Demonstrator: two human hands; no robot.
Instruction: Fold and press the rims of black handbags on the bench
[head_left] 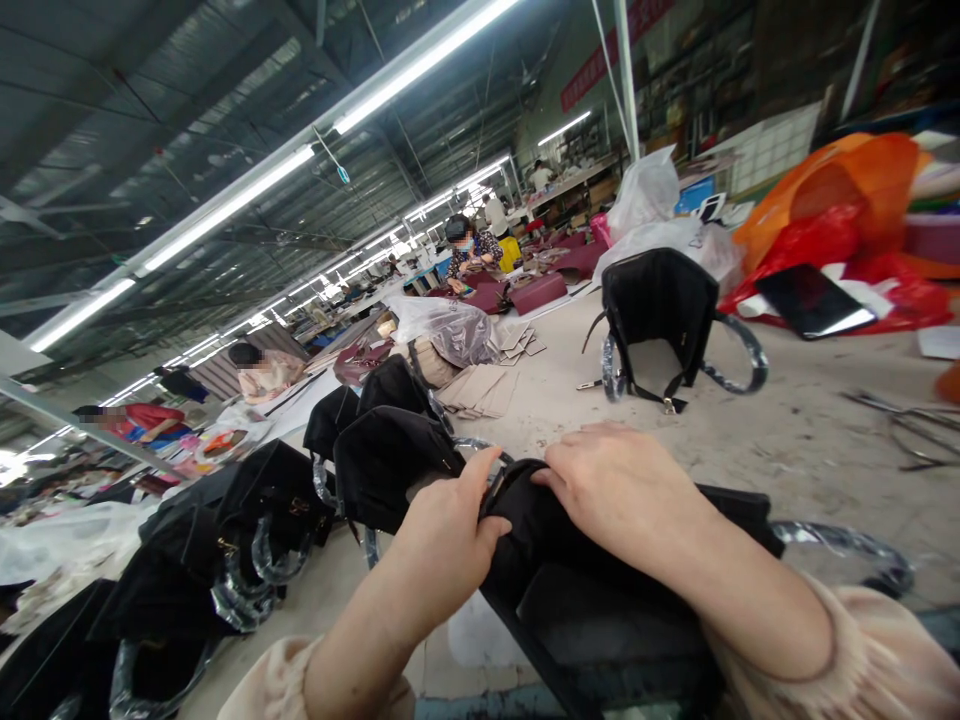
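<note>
A black handbag [600, 590] lies on the worktable [810, 440] right in front of me. My left hand [450, 540] grips its upper left edge, thumb on top and fingers curled under the fabric. My right hand [622, 485] presses down on the top rim beside it, fingers bent over the far edge and hidden. A plastic-wrapped handle [847, 545] sticks out from the bag at the right.
A row of black handbags [247, 530] with wrapped handles stands at the left. Another black bag [660, 320] stands upright farther back. Orange and red plastic bags [840, 220], a dark tablet [814, 300] and cardboard pieces [480, 385] lie beyond. Other people work at tables behind.
</note>
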